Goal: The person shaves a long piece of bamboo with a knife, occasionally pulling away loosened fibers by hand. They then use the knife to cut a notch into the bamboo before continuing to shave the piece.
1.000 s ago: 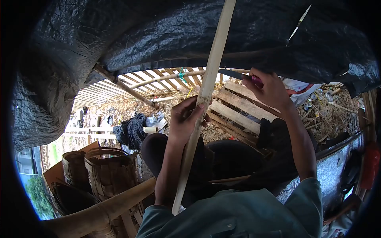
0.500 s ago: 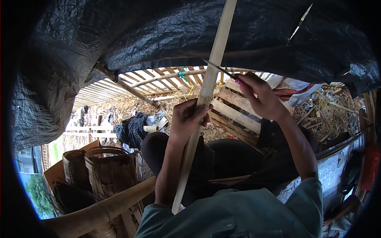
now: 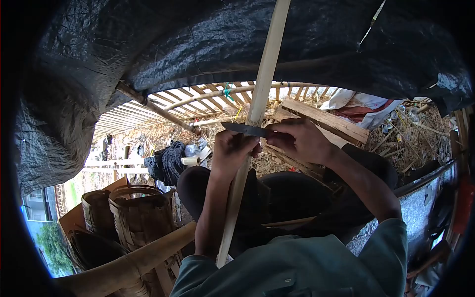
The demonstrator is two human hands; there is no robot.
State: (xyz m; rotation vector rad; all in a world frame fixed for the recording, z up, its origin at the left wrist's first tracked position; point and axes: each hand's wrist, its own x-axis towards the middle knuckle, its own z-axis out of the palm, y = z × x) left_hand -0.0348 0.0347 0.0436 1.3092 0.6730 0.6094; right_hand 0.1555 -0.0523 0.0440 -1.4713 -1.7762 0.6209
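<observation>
A long, pale bamboo strip (image 3: 267, 64) runs from the top of the view down past my left forearm to my shirt. My left hand (image 3: 231, 151) is wrapped round it near its middle, with the thumb across the front. In my right hand (image 3: 302, 139) is a knife, gripped at its handle end. The dark knife blade (image 3: 245, 129) points left and lies across the strip, just above my left thumb. The handle is hidden in my right fingers.
Woven bamboo baskets (image 3: 141, 213) stand at lower left beside a thick bamboo pole (image 3: 133, 262). Wooden planks (image 3: 329, 119) lie on straw-littered ground ahead. A black tarp (image 3: 198, 44) hangs overhead, above a slatted bamboo fence (image 3: 133, 116). A dark cloth (image 3: 168, 162) hangs left of my knee.
My right hand has come down and left with the knife, from higher up the strip to right above my left hand. My left hand keeps its hold.
</observation>
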